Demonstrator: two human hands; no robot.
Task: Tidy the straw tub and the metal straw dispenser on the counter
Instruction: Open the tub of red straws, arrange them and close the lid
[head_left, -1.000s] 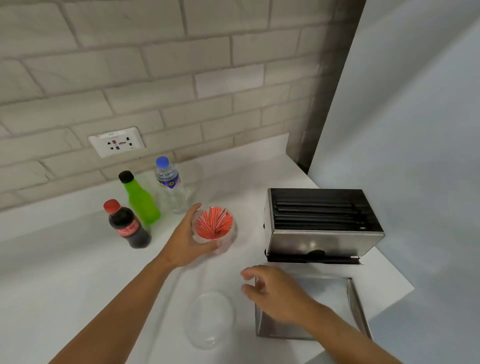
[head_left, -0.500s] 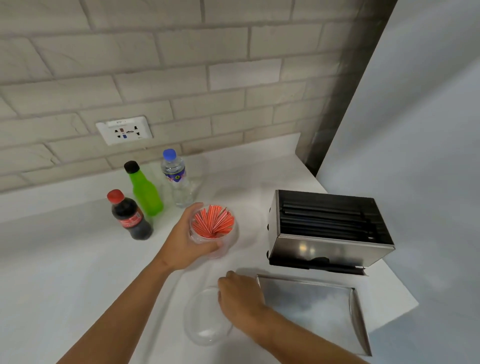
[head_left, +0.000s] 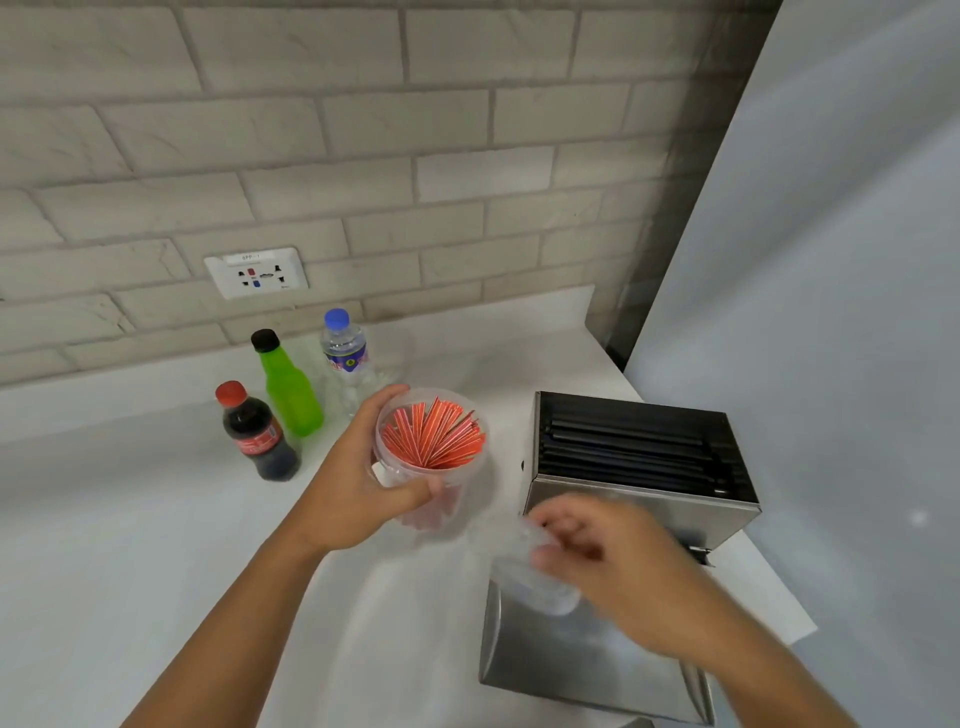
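On the left part of the white counter (head_left: 104, 519) three bottles are standing upright near the tiled wall: a dark cola bottle (head_left: 257, 434) with a red cap, just behind it a green bottle (head_left: 288, 389) with a black cap, and further right a clear water bottle (head_left: 347, 358) with a blue cap. A white power socket (head_left: 256, 272) is sitting on the wall above them. Right of the bottles, the left hand (head_left: 358, 483) is gripping the clear straw tub (head_left: 431, 457), with the thumb in front and the fingers wrapped around its far side; the tub is open at the top, is full of red and white wrapped straws (head_left: 434, 434), and is positioned upright between the bottles and the dispenser. It is not clear if the tub is resting on the counter or is lifted a little. Further right, the right hand (head_left: 608, 566) is blurred and is pinching a clear plastic lid (head_left: 530, 577), which is hanging tilted over the near left part of the flat metal lid (head_left: 587, 670) lying on the counter. Behind this hand the metal straw dispenser (head_left: 639, 467) is standing open near the right edge of the counter, with black straws (head_left: 628, 447) lying flat inside it.
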